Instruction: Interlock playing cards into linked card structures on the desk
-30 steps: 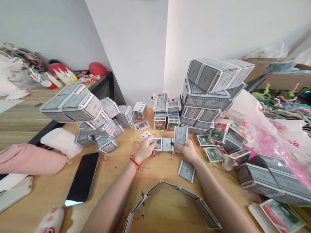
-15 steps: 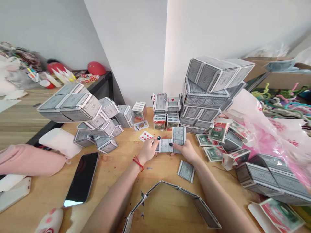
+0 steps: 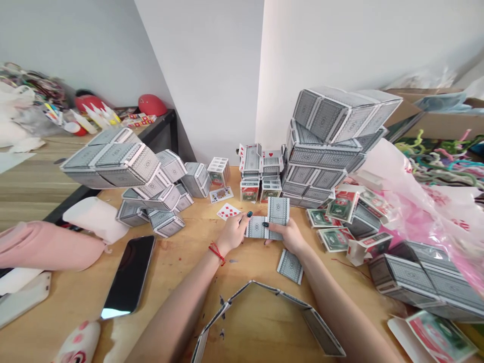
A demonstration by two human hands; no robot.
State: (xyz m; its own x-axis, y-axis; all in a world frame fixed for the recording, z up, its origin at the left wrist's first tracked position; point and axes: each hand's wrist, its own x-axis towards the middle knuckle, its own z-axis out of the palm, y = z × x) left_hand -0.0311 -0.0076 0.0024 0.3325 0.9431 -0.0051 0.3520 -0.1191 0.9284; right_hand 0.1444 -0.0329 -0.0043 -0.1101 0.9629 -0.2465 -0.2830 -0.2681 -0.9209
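Note:
Both my hands pinch playing cards with patterned grey backs over the middle of the table. My left hand [image 3: 233, 233] grips the left end of a sideways card [image 3: 256, 227], thumb on top. My right hand [image 3: 288, 233] holds an upright card [image 3: 279, 210] and its thumb presses where the two cards meet. Whether they are joined there I cannot tell. Below my right wrist lies a folded card piece [image 3: 290, 266]. Nearer to me stands a curved strip of linked cards [image 3: 252, 284]. Beyond my left hand rest a face-up diamond card [image 3: 228, 211] and a face card [image 3: 221, 194].
Tall stacks of card blocks [image 3: 321, 146] rise at the back right, others [image 3: 124, 161] at the left. Card boxes [image 3: 335, 238] lie scattered on the right near a pink plastic bag [image 3: 412, 201]. A phone [image 3: 128, 277] and a pink pouch [image 3: 49, 247] are on the left.
The view has shifted very slightly, so things sit a little further right. Both hands keep the same grip on the cards.

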